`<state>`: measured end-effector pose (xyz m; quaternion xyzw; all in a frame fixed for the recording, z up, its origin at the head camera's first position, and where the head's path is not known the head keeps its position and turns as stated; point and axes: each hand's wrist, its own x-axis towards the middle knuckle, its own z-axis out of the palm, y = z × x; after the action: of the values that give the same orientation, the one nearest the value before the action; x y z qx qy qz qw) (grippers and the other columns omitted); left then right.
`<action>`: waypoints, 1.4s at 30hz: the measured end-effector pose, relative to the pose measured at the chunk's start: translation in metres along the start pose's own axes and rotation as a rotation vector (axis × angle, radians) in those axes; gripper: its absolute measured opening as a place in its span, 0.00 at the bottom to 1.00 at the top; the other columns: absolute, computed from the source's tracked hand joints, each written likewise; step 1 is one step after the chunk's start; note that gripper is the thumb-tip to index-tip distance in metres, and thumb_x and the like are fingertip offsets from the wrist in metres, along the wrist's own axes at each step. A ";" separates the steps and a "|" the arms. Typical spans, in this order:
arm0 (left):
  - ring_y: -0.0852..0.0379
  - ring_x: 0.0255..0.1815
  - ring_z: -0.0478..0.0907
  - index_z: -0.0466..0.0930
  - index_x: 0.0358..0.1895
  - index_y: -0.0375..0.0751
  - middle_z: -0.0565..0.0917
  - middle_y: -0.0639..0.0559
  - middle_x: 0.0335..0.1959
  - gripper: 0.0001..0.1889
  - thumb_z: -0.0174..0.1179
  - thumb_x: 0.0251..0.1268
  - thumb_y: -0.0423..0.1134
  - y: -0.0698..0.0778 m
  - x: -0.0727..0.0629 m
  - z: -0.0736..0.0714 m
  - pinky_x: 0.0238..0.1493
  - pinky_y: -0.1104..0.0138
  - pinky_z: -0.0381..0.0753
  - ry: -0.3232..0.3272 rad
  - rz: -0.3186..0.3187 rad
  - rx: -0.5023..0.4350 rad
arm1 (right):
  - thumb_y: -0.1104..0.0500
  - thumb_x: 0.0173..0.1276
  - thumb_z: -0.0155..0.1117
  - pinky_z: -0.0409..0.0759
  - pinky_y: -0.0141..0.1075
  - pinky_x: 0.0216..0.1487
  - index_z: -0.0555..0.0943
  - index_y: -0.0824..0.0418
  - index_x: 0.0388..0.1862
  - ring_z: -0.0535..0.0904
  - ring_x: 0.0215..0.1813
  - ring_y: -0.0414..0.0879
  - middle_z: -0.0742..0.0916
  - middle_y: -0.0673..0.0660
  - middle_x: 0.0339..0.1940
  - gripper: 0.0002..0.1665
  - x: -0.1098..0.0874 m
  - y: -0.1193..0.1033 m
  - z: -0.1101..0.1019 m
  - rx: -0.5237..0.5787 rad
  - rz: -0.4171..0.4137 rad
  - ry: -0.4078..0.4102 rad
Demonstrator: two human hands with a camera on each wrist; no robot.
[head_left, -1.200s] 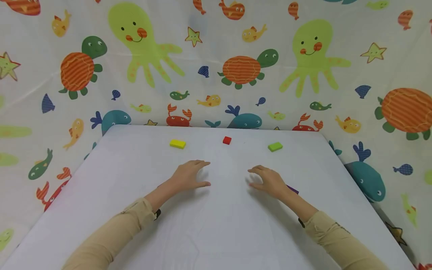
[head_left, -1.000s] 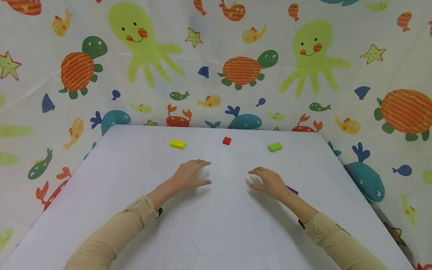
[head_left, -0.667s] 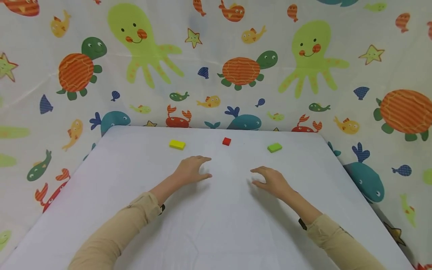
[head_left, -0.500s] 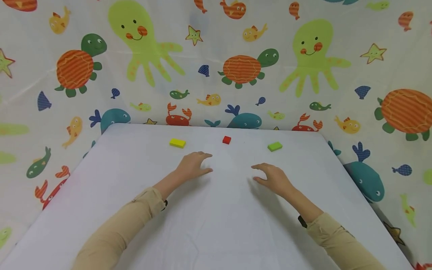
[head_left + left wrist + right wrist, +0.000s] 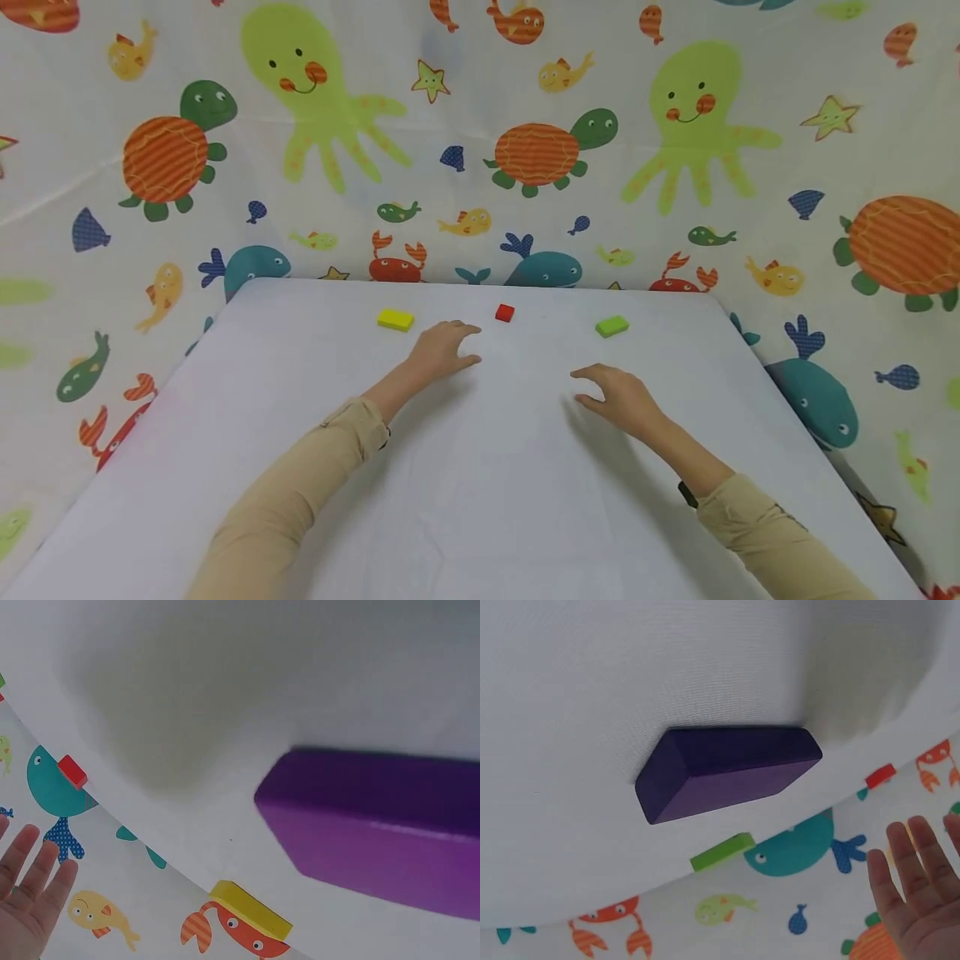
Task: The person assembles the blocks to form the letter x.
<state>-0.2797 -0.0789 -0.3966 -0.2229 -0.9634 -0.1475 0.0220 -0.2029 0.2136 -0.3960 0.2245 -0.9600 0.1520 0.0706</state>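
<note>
My left hand [image 5: 441, 352] hovers above the white table, fingers and thumb spread apart and holding nothing. It is close to the red block [image 5: 505, 312], which lies ahead and to its right, and the yellow block [image 5: 395, 319], ahead and to its left. Over the right half, my right hand [image 5: 622, 400] is likewise held in the air with a gap between thumb and fingers. The green block [image 5: 612, 326] lies beyond it. A purple block [image 5: 375, 832] fills much of the left wrist view. Another purple block [image 5: 731, 772] shows in the right wrist view; the arms hide both from the head view.
The white table [image 5: 480, 500] runs back to a patterned curtain [image 5: 465, 100] with sea animals. Red, yellow and green blocks stand spaced apart near the far edge. Both forearms wear beige sleeves [image 5: 300, 483].
My left hand has moved forward and slightly right, toward the red block. My right hand has shifted a little right. The purple edge beside the right wrist is now hidden by the arm.
</note>
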 end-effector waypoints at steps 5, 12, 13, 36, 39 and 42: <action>0.48 0.55 0.78 0.76 0.59 0.44 0.81 0.45 0.55 0.25 0.63 0.60 0.48 -0.005 0.011 0.000 0.56 0.56 0.79 0.048 -0.038 0.029 | 0.60 0.57 0.70 0.80 0.49 0.53 0.81 0.63 0.51 0.81 0.53 0.56 0.86 0.61 0.49 0.22 0.000 0.001 -0.001 0.008 0.013 -0.013; 0.48 0.55 0.78 0.77 0.58 0.42 0.82 0.46 0.55 0.25 0.63 0.60 0.49 -0.007 0.027 0.003 0.57 0.57 0.78 0.051 -0.047 0.015 | 0.60 0.59 0.69 0.78 0.50 0.55 0.79 0.64 0.54 0.80 0.55 0.57 0.85 0.61 0.51 0.23 -0.002 0.009 -0.005 0.015 -0.048 -0.060; 0.48 0.56 0.78 0.76 0.58 0.42 0.81 0.45 0.55 0.25 0.63 0.59 0.49 -0.007 0.029 0.003 0.58 0.56 0.77 0.045 -0.042 0.011 | 0.60 0.59 0.69 0.78 0.51 0.55 0.79 0.64 0.54 0.79 0.56 0.57 0.84 0.62 0.52 0.24 -0.003 0.011 -0.006 0.012 -0.054 -0.070; 0.47 0.61 0.74 0.73 0.61 0.40 0.78 0.44 0.59 0.24 0.59 0.64 0.46 -0.022 0.083 0.029 0.64 0.56 0.72 -0.021 -0.016 -0.006 | 0.58 0.60 0.68 0.78 0.52 0.54 0.78 0.65 0.56 0.79 0.55 0.59 0.84 0.63 0.52 0.25 -0.015 0.032 -0.003 0.056 -0.025 -0.005; 0.47 0.60 0.74 0.74 0.60 0.39 0.79 0.44 0.58 0.23 0.59 0.65 0.44 -0.024 0.090 0.036 0.64 0.57 0.72 -0.015 0.012 -0.024 | 0.58 0.60 0.67 0.77 0.52 0.56 0.78 0.65 0.56 0.79 0.57 0.59 0.84 0.63 0.53 0.25 -0.016 0.033 -0.004 0.064 -0.005 -0.023; 0.47 0.60 0.74 0.74 0.60 0.37 0.79 0.42 0.57 0.22 0.59 0.65 0.42 -0.023 0.095 0.043 0.64 0.58 0.71 -0.023 0.038 -0.070 | 0.59 0.60 0.67 0.77 0.53 0.56 0.78 0.65 0.56 0.78 0.57 0.60 0.84 0.63 0.53 0.25 -0.020 0.034 -0.004 0.074 0.013 -0.038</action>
<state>-0.3745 -0.0457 -0.4339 -0.2436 -0.9533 -0.1782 0.0060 -0.2006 0.2517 -0.4053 0.2237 -0.9563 0.1834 0.0429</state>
